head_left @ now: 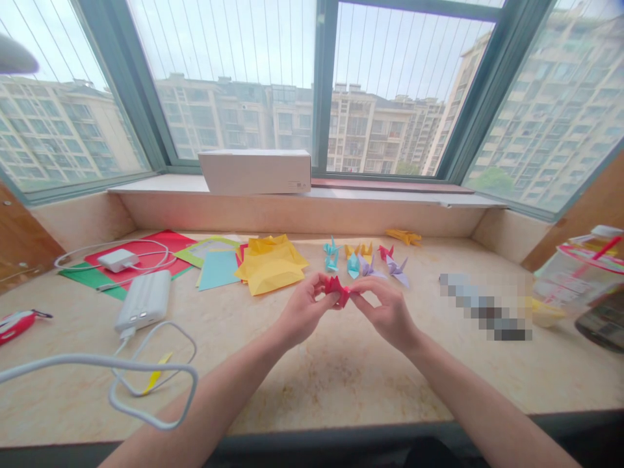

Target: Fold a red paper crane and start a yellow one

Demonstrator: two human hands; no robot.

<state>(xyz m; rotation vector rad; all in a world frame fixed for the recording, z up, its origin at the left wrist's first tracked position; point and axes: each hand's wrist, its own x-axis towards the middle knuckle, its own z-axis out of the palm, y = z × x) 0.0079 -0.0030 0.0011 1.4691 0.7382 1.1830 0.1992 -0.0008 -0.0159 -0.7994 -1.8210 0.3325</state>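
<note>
Apartment blocks (361, 127) are showing through green-framed windows (324, 91) across the upper half of the frame, and a mottled beige counter (316, 390) is spreading below. At the centre of the frame, over the counter, you are holding a small piece of red folded paper (335, 290) between your two hands. It is looking compact and crisply creased, with pointed tips rising along its upper left; its colour is running from deep red to a brighter, pinkish red toward the right, where it is narrowing. Your left hand (309, 302) is gripping its left side, thumb across the front and fingers curling behind. Your right hand (385, 309) is pinching its right end, thumb and forefinger closing together on it. Just behind your hands, small folded cranes (353, 265) in turquoise, yellow, red and lilac are standing in a cluster. Left of centre, creased yellow sheets (270, 270) are lying in a loose pile.
</note>
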